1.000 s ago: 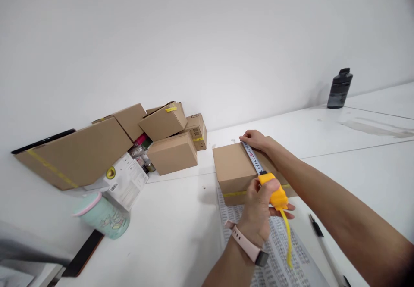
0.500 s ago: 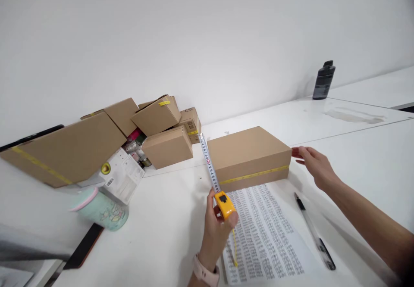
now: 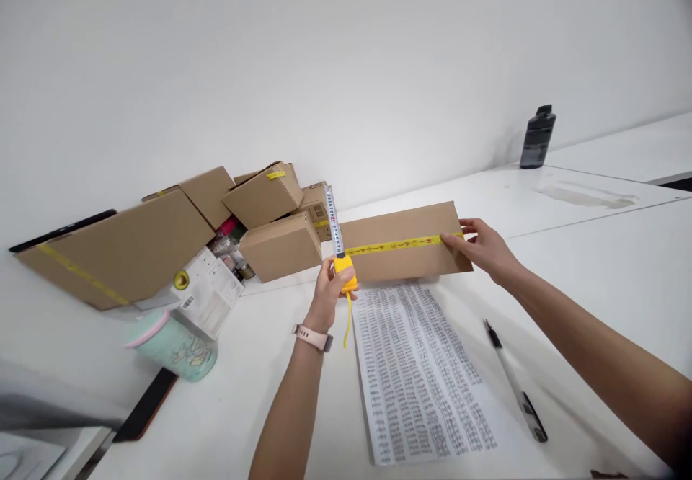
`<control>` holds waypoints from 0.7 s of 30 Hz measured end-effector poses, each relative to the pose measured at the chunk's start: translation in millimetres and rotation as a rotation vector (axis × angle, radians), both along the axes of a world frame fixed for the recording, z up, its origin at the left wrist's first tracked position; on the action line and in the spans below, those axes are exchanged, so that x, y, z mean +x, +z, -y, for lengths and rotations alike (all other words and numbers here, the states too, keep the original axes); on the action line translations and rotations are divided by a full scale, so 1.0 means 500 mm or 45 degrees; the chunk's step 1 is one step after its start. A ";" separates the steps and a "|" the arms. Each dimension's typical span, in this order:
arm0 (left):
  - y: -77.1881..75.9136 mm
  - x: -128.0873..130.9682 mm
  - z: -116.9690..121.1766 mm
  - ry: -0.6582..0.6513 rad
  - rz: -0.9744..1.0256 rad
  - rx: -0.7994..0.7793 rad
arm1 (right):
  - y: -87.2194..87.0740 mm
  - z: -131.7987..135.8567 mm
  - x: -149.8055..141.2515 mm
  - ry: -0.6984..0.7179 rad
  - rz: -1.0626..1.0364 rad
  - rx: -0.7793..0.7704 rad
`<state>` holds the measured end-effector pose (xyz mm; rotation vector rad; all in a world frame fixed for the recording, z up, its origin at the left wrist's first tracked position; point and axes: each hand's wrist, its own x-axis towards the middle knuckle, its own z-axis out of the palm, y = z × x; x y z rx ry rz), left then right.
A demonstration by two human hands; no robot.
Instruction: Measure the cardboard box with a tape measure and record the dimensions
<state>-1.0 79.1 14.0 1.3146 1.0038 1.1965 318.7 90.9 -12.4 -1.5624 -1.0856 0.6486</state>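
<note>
A yellow tape measure [image 3: 344,272] is gripped in my left hand [image 3: 324,296], its thumb lying on the casing. The extended blade [image 3: 334,224] points up and away, just past the left end of a brown cardboard box [image 3: 405,260]. My right hand [image 3: 484,249] pinches that box at its right end, thumb on the yellow-taped side and fingers behind. The box is tipped so its taped face turns toward me. From the tape measure hangs a yellow strap [image 3: 347,321]. Printed sheets [image 3: 416,379] lie in front of the box, with a pen [image 3: 516,379] to their right.
Several cardboard boxes [image 3: 281,246] are piled at the back left against the wall. Closer in are a white carton [image 3: 208,296] and a mint-green cup [image 3: 173,347] with a pink rim. A dark water bottle [image 3: 538,138] stands at the far right.
My right hand has left the blade's end on the box top and taken hold of the box's right end. The box has tilted up. My left hand has moved left with the tape measure.
</note>
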 end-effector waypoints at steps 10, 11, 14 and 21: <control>0.038 0.002 -0.034 0.027 -0.076 0.012 | 0.025 -0.086 -0.005 0.001 0.094 -0.042; 0.045 -0.004 -0.035 0.040 -0.075 0.028 | 0.034 -0.091 -0.010 -0.031 0.159 -0.053; 0.059 -0.023 -0.040 0.071 -0.081 0.061 | 0.054 -0.109 -0.024 -0.071 0.315 -0.168; 0.051 -0.029 -0.021 0.095 -0.105 0.084 | 0.053 -0.120 -0.038 0.179 0.161 -0.018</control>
